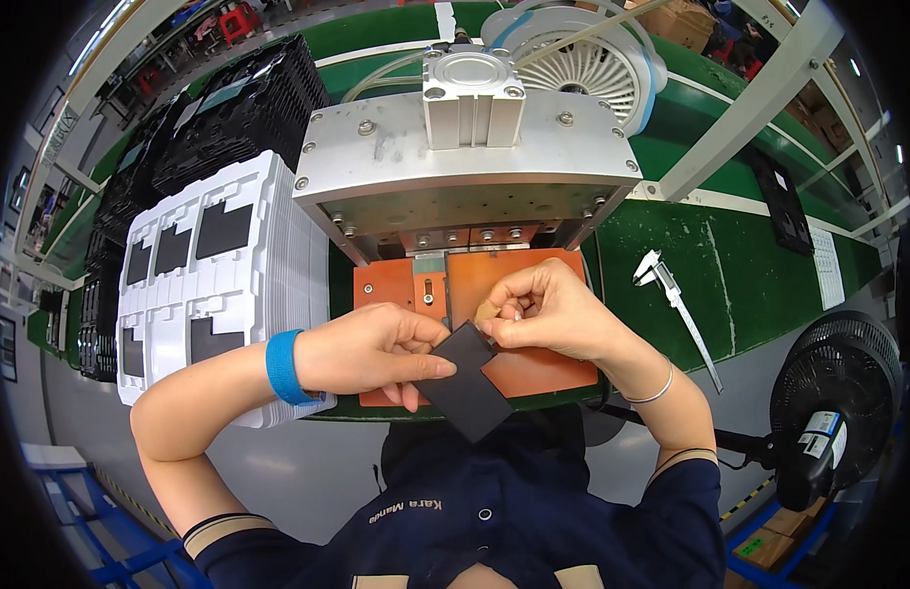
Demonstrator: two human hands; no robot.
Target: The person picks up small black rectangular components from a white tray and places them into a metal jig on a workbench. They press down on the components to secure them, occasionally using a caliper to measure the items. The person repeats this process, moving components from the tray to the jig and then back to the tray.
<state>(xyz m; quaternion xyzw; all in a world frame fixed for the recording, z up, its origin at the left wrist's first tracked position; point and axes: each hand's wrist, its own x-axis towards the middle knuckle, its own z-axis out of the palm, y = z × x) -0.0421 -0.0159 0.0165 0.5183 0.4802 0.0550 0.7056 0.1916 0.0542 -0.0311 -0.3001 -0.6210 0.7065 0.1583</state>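
Note:
A flat black sheet piece [468, 395] with a stepped notch in its outline is held tilted in front of the orange base plate [526, 365]. My left hand [381, 351] is closed on its left edge, thumb on top and fingers curled beneath. My right hand [558, 316] pinches at the sheet's upper corner, with a small tan tab [486, 312] showing at its fingertips. What this tab is made of cannot be told. Just beyond my hands stands a metal press [396, 162] with a cylinder [472, 98] on top.
White trays [288, 285] stacked on the left hold several similar black pieces [225, 230]. Black trays [248, 123] are piled behind them. A caliper [681, 316] lies on the green table [651, 231] at right. A black fan [833, 393] stands near; a white fan [582, 74] sits behind the press.

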